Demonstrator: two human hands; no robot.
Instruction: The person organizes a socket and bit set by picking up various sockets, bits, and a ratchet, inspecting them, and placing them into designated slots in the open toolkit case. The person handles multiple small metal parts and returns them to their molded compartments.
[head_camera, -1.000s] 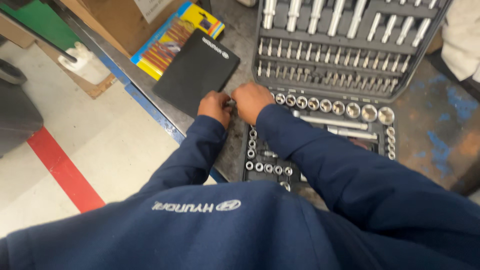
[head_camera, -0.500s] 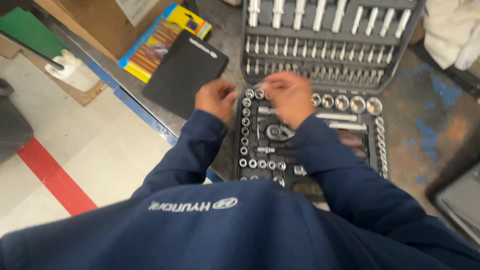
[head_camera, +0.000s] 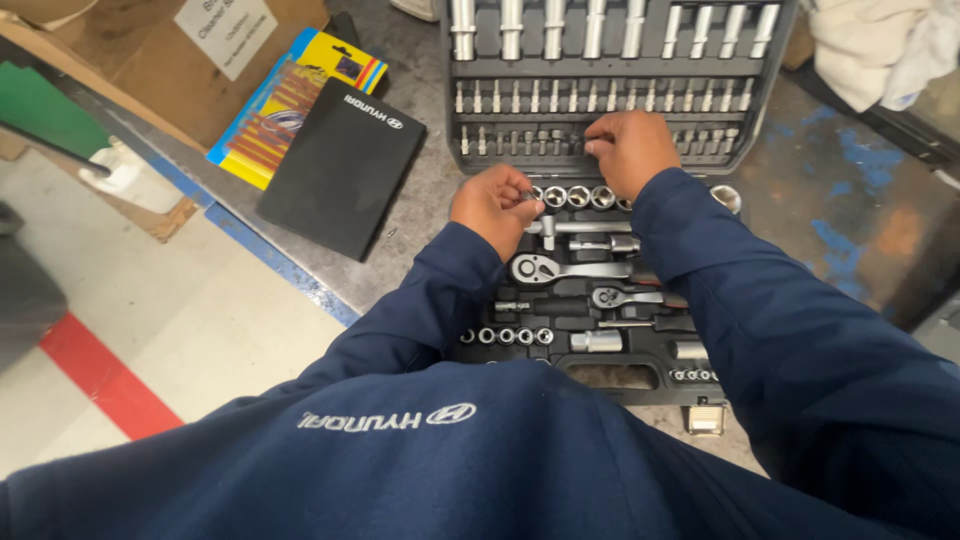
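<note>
The right hand (head_camera: 632, 150) is curled over the row of small bits (head_camera: 520, 142) in the lid half of the open socket set case (head_camera: 480, 65), fingertips pinched down at that row. Whether a bit is actually gripped cannot be told; the fingers hide it. The left hand (head_camera: 495, 207) is loosely clenched at the upper edge of the tray half, thumb and forefinger closed on a small socket (head_camera: 527, 196) at the left end of the socket row (head_camera: 578, 196).

The large ratchet (head_camera: 560, 268) and small ratchet (head_camera: 625, 296) lie seated in their recesses, untouched. The lower socket row (head_camera: 505, 336) appears full. The long sockets (head_camera: 600, 25) stand in the lid's top row, all present as far as visible. One recess near the case handle appears vacant.

Judgement: handling is confined to the bit row and the left end of the upper sockets; the remainder of the set sits in place.

Beside the case on the metal bench (head_camera: 420, 215) lie a black pouch (head_camera: 340, 165) and a blue-and-yellow packet (head_camera: 275, 110).
</note>
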